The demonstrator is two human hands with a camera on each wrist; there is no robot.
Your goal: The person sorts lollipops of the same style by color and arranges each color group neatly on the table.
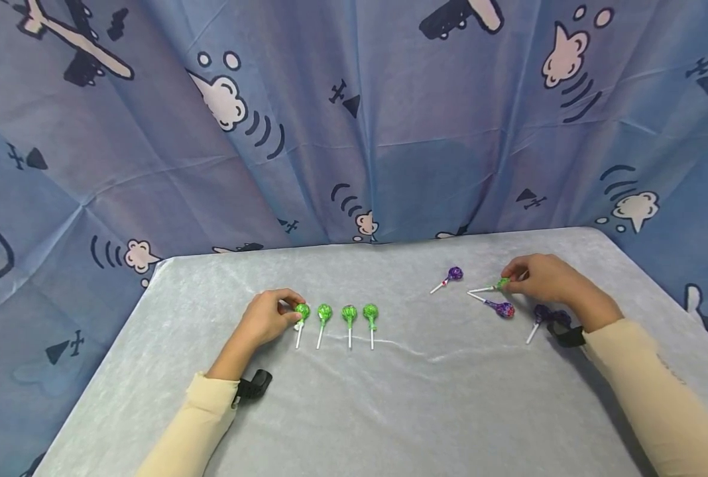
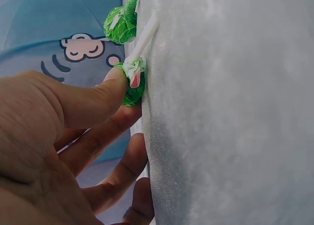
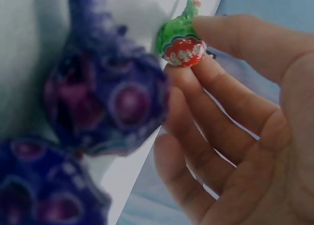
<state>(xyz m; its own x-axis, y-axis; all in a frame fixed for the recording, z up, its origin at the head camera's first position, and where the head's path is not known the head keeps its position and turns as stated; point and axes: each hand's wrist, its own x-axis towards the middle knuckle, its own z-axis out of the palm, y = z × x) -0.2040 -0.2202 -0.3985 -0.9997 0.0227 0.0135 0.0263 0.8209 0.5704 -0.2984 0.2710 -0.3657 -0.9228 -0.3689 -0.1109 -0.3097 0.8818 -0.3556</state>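
My left hand pinches the head of the leftmost green lollipop, whose white stick points toward me on the table. In the left wrist view, thumb and forefinger sit on either side of its green wrapper. Three more green lollipops lie beside it in a row, sticks toward me. At the right, my right hand grips another green lollipop by its head, its stick pointing left. The right wrist view shows a red label on that wrapper between thumb and fingers.
Several purple lollipops lie scattered around the right hand: one behind, one in front with its stick end at the green one's, others under the wrist. A pale cloth covers the table; a blue patterned curtain hangs behind.
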